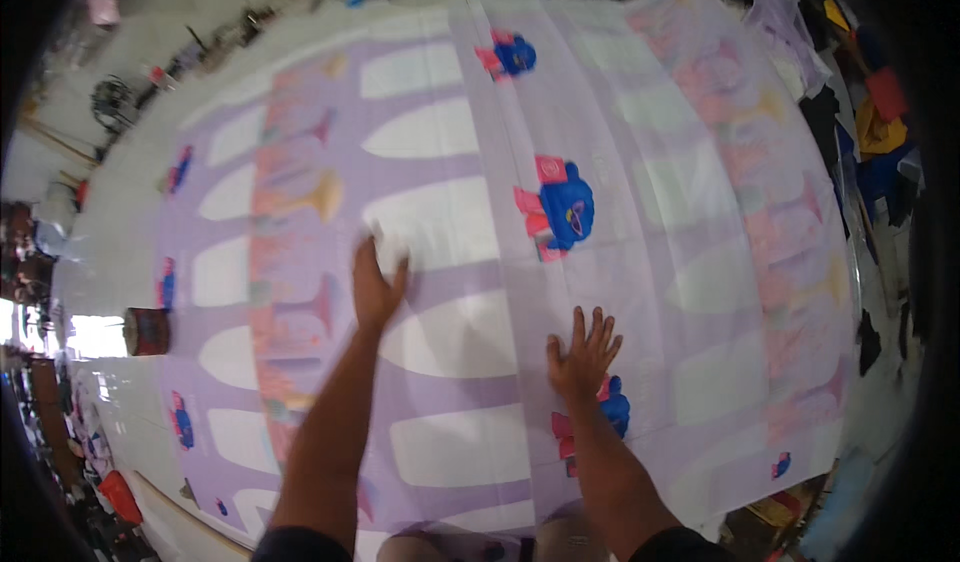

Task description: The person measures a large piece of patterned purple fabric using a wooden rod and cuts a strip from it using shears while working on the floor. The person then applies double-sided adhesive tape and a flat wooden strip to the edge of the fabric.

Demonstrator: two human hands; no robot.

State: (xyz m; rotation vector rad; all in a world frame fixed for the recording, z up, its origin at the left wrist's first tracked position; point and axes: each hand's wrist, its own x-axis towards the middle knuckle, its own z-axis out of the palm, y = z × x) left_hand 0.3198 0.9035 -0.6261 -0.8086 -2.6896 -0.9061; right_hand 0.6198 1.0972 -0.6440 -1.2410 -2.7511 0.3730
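A wide lilac printed fabric sheet [450, 307] with white arched shapes lies spread out in front of me. Over its right part lies a thin, see-through lilac layer [640, 292], printed with blue and pink cartoon figures; its long edge runs from far to near down the middle. My right hand [583, 360] rests flat on this layer, fingers spread, just beyond the nearest large figure. Left of that edge, my left hand [378, 290] is over a white arched shape, thumb apart from the fingers. Its fingertips are blurred, and I see nothing in it.
A round tin [147, 332] stands on the fabric's left edge. A fan [115, 102] is at the far left. Fabric scraps and bags, one yellow [880, 130], crowd the right side. A red item [120, 497] lies at the lower left.
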